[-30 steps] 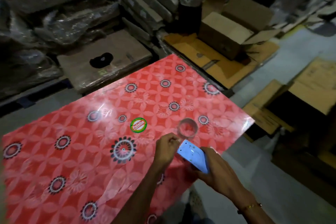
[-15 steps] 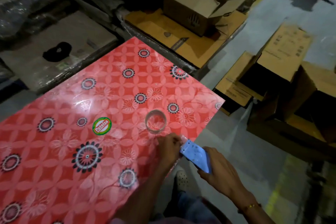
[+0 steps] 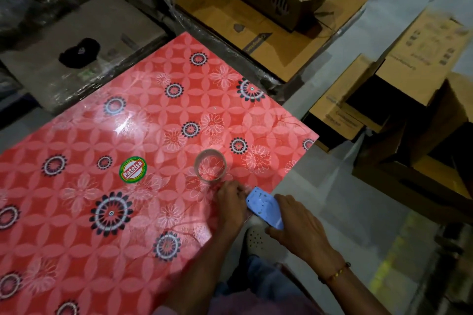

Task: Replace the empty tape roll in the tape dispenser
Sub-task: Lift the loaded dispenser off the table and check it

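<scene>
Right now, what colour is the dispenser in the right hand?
Light blue; the tape dispenser shows best in the head view, held by the right hand.

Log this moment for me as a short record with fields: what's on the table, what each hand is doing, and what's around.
surface: red floral table, glossy
on table: tape ring, clear, lying flat near the right edge; round green sticker to its left
right hand: holds the blue tape dispenser just off the table's edge
left hand: closed at the dispenser's front end; what it pinches cannot be told
ring and hands: apart, ring untouched
surroundings: cardboard boxes on the floor to the right
</scene>
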`<state>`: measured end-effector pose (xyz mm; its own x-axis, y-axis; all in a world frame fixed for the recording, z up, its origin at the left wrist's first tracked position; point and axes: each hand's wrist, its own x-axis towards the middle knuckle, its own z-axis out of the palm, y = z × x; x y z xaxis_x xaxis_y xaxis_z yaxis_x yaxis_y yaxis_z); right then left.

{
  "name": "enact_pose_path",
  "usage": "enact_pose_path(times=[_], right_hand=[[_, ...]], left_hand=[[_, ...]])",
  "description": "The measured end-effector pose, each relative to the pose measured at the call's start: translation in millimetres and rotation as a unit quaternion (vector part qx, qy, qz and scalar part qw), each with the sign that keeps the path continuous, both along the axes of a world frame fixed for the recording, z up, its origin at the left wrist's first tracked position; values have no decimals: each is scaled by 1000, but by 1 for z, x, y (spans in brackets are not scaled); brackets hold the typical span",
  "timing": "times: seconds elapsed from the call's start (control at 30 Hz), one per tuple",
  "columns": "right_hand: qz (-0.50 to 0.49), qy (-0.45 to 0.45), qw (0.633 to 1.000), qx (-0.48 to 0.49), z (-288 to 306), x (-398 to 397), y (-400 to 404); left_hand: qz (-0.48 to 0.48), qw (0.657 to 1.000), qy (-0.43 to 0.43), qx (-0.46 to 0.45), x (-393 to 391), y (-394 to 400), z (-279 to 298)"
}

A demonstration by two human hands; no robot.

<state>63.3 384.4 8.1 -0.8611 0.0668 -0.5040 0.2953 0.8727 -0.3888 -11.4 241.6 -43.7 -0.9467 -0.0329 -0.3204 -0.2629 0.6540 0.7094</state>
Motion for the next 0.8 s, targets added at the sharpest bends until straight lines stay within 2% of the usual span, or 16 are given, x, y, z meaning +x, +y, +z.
enact_pose_path(times=[0.43, 0.8], right_hand=[[32, -6, 999, 6, 3, -16, -1], [34, -5, 999, 11, 1, -15, -2]], left_hand=[[13, 998, -14, -64, -5, -4, -6], [3, 998, -36, -43, -9, -10, -9]])
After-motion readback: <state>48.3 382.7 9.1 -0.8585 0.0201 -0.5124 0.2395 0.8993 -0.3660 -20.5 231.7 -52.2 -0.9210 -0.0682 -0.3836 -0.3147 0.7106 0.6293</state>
